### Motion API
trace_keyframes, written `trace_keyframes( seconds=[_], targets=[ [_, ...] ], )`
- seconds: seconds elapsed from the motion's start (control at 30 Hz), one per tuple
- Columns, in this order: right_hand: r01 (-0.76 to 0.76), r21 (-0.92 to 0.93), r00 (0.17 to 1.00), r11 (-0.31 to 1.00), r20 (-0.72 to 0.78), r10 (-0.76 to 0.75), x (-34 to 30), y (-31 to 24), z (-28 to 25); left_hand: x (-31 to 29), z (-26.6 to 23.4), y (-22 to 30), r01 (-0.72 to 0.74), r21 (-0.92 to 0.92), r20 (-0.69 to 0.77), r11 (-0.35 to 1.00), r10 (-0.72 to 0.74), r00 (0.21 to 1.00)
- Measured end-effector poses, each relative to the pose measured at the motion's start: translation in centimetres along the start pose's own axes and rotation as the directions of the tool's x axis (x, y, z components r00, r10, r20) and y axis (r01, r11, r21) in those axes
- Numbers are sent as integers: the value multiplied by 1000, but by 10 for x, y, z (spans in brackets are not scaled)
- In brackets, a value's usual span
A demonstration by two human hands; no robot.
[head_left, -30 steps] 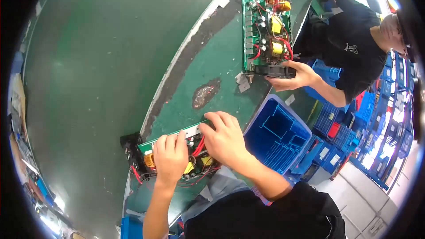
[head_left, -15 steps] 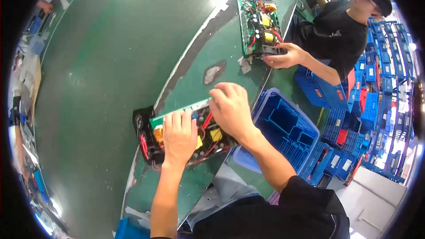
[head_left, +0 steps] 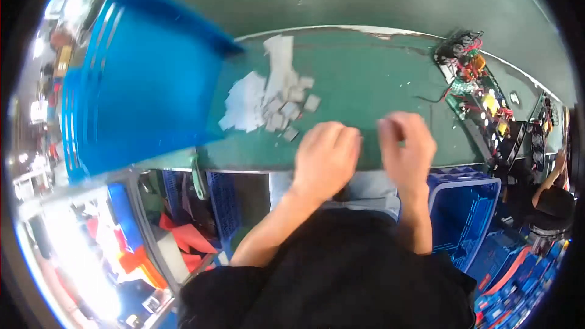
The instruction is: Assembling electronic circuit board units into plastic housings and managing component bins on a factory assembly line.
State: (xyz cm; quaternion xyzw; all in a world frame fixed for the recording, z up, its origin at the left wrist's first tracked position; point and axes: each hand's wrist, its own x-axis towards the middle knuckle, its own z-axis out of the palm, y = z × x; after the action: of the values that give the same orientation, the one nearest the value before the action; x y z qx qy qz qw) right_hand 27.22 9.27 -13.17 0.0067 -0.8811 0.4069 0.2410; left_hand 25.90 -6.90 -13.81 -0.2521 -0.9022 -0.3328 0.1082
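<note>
My left hand [head_left: 328, 159] hovers above the front edge of the green table [head_left: 359, 85], fingers curled in and tips hidden. Just to its right, my right hand [head_left: 408, 151] is slightly blurred; its thumb and forefinger curl together around a small gap. Whether either hand holds something small cannot be made out. Nearest my left hand is a loose pile of small grey square pads [head_left: 286, 109]. White paper sheets [head_left: 245, 100] lie beside the pile. Well to the right rests an open circuit-board assembly [head_left: 487, 100] with yellow parts and red wires, touched by neither hand.
A large blue plastic bin [head_left: 152, 79] stands at the left of the table. Below the table's edge at right is a blue crate [head_left: 463, 207]. Farther right, a co-worker [head_left: 551, 204] reaches toward another circuit-board assembly [head_left: 541, 122]. A green-handled tool [head_left: 198, 176] hangs at the front edge.
Both hands have left the circuit-board assembly and come together in front of me. The view has swung left, bringing in the blue bin, papers and grey pads.
</note>
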Motion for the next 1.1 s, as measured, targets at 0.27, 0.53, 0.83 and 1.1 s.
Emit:
trace_keyframes(
  seconds=[0.27, 0.53, 0.83, 1.1],
  targets=[
    [-59, 169, 970, 984, 243, 16, -26, -36, 104, -105, -43, -86, 262, 73, -337, 962, -223, 915],
    [-24, 159, 973, 987, 232, -13, -44, -39, 121, -77, -23, -118, 310, 323, -463, 894, -136, 876],
    [-23, -210, 902, 977, 418, 111, -12, -30, 118, -50, -21, -116, 60, 225, -248, 973, -2, 969],
    [2, -208, 942, 978, 329, 68, -42, -37, 130, -57, -22, -104, 106, 191, -291, 976, -47, 956]
  ],
)
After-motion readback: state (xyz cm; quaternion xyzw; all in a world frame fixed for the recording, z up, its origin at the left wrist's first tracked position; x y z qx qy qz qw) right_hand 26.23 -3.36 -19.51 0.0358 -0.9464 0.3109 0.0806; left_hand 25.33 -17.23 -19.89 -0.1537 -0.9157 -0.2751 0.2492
